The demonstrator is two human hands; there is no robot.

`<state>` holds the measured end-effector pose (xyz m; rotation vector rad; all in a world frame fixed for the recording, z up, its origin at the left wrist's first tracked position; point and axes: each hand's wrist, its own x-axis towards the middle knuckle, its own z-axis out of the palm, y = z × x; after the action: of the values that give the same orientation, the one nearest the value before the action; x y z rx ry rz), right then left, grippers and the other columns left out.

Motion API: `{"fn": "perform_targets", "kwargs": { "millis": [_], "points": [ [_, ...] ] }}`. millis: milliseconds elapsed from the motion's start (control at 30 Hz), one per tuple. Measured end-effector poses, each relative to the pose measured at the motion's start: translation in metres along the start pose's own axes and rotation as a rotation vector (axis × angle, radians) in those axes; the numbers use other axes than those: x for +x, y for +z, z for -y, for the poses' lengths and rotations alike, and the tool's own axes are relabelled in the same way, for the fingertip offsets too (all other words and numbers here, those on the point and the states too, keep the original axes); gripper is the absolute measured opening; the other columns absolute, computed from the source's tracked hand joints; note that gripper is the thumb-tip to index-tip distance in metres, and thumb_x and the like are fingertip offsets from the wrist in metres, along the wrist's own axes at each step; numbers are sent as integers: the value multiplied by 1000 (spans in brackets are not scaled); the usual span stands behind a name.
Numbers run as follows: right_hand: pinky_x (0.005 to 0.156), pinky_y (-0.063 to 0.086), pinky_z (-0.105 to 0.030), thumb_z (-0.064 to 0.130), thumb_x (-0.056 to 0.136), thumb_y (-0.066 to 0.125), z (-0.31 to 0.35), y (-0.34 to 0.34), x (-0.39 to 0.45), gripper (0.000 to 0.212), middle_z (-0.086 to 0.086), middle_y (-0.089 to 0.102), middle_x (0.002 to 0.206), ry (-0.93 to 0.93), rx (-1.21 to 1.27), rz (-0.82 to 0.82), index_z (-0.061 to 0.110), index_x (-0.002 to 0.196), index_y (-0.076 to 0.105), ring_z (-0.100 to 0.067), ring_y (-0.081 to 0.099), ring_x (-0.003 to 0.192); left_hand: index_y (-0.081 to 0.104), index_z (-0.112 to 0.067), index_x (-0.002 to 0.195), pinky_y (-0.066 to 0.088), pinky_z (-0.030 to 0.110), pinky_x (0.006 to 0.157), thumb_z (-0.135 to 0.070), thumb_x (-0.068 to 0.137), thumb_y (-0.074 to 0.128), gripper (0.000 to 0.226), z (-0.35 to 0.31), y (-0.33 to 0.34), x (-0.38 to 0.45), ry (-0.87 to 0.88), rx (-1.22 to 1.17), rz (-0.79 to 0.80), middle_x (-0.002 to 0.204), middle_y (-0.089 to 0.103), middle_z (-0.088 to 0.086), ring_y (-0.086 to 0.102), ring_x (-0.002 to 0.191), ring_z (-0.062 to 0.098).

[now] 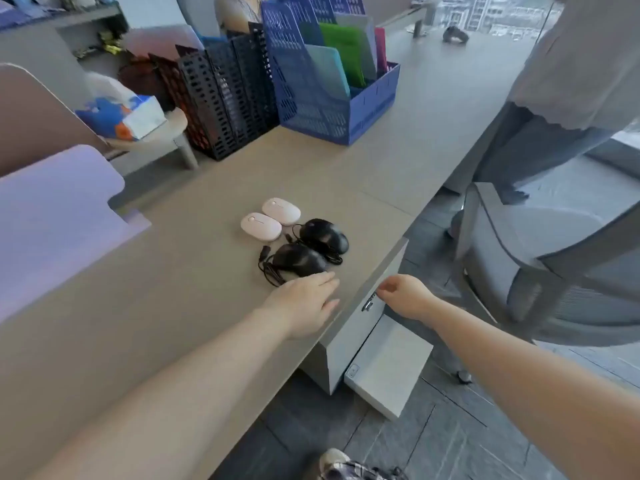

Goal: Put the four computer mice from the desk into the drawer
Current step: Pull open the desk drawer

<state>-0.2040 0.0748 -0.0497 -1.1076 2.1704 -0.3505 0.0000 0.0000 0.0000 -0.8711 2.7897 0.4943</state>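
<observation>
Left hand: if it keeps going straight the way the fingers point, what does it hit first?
Probably the nearer black mouse. The left hand lies flat and open on the desk, fingertips aimed just right of it; depth is unclear.

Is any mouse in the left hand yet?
No, the left hand lies flat and empty on the desk, just short of the nearest black mouse.
</observation>
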Motion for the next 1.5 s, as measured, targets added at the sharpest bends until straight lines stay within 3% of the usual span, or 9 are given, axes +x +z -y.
{"fn": "perform_targets", "kwargs": {
  "millis": [500,667,800,967,1167,1233,1300,1400,1500],
  "points": [
    [77,51,-41,34,95,45,-78,109,79,42,-25,66,115,29,264,-6,-4,103,61,-25,51,76,26,-19,150,16,25,115,-30,102,36,51,5,100,17,-90,-29,-362,160,19,-8,18,146,8],
    [86,53,-42,24,96,45,-73,118,84,21,-11,59,96,134,559,3,6,98,56,-25,53,85,31,-22,149,22,28,115,-31,100,39,50,6,100,19,-105,-28,-366,159,24,-11,23,145,7],
    [67,51,-32,14,93,46,-65,120,86,6,-11,56,100,177,769,-2,10,96,50,-26,56,86,32,-24,148,25,31,117,-32,99,40,50,10,101,21,-103,-40,-370,158,25,-11,24,145,7],
    [79,48,-37,14,91,45,-62,121,84,26,-11,52,101,183,766,-22,20,66,42,-26,52,88,33,-22,148,25,30,117,-30,99,41,50,8,100,21,-91,-25,-390,158,26,-10,24,145,7],
    [78,47,-36,15,92,45,-79,117,75,27,-2,48,77,180,755,-29,23,66,41,-25,50,86,33,-22,148,24,30,116,-30,99,41,50,9,100,21,-82,-14,-400,158,26,-9,24,145,8],
    [73,49,-34,18,91,47,-94,109,62,21,-3,50,78,182,667,-18,19,69,46,-23,53,76,32,-22,148,23,29,115,-31,99,40,50,8,99,20,-79,-11,-393,158,25,-9,23,145,7],
    [84,49,-41,20,89,50,-109,102,51,6,-8,53,94,148,321,-150,14,90,51,-28,54,93,31,-21,149,23,30,117,-30,100,39,50,6,99,19,-79,0,-384,159,24,-9,22,145,8],
    [106,36,-43,9,88,45,-108,96,35,47,-8,46,137,-181,-55,-480,16,134,42,-30,32,133,28,-19,150,19,27,116,-29,101,36,50,1,98,17,-84,41,-378,160,22,-6,21,146,9],
    [115,28,-40,15,92,37,-90,94,28,38,-7,58,132,-450,-204,-295,15,123,59,-26,44,130,17,-12,152,15,27,117,-26,103,31,53,-10,103,17,-142,128,-342,162,14,2,15,148,14]
  ]
}}
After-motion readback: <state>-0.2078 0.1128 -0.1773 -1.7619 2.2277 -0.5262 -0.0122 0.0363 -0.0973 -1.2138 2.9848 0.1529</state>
